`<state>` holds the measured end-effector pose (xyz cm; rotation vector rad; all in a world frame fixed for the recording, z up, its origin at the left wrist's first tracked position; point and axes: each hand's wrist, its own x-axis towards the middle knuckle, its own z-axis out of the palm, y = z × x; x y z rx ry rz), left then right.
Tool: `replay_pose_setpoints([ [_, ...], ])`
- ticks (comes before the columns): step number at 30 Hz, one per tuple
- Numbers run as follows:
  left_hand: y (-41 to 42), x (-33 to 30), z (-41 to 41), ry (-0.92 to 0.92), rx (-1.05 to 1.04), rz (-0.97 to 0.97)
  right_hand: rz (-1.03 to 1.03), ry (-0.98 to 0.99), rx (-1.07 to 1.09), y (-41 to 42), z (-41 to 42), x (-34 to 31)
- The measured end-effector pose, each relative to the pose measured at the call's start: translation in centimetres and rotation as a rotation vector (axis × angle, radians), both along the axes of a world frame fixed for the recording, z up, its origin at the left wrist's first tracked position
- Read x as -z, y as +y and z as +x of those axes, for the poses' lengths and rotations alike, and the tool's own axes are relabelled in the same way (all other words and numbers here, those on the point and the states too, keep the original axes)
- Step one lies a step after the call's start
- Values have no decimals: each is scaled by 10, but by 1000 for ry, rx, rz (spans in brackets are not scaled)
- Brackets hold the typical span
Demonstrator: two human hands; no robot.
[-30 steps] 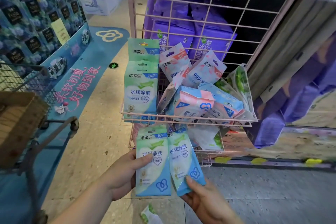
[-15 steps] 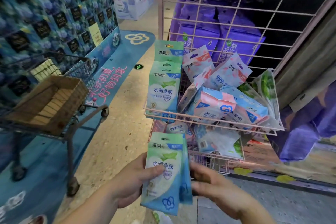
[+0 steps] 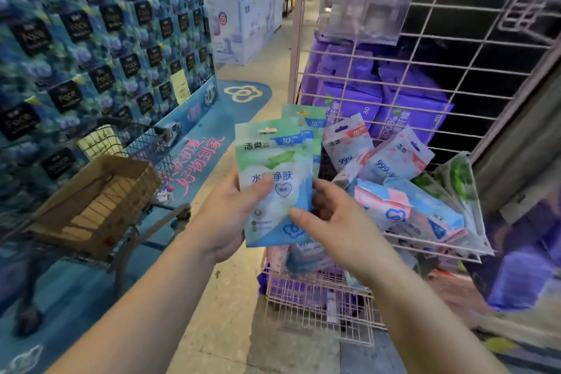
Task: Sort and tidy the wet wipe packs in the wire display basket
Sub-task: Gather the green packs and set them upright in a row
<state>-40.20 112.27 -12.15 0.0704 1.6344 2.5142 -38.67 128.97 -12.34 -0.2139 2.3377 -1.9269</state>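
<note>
the left hand (image 3: 227, 215) is gripping a stack of flat green-and-blue plastic wet wipe packs (image 3: 277, 167) upright, thumb curling over the front. the right hand (image 3: 332, 222) is pinching the stack's lower right edge (thumb in front, fingers going behind). the stack is hovering before the left end of the pink wire display basket (image 3: 431, 242), where matching green packs (image 3: 305, 115) are standing and pink-and-blue packs (image 3: 397, 161) are lying jumbled toward the right.

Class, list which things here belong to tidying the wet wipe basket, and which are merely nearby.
Job: green wipe packs, gripped by left hand and right hand; pink-and-blue packs; wire basket.
Nearby: shopping trolley; cardboard box; purple packs behind the grid.
</note>
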Motion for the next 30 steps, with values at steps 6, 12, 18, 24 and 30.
replay_pose_setpoints([
  [6, 16, 15, -51, 177, -69, -298, 410, 150, 284, -10, -28, -6],
  [12, -9, 27, -61, 221, 149, -658, 660, 29, 217, -16, -24, 8],
  [18, -13, 22, -71, 159, 305, -699, 449, -71, 202, -15, -43, 10],
  [24, -11, 23, -82, 298, 208, -712, 273, 54, 242, -9, -52, 17],
  [30, -18, 43, -74, 369, 118, -813, 299, 83, 223, -12, -40, 27],
])
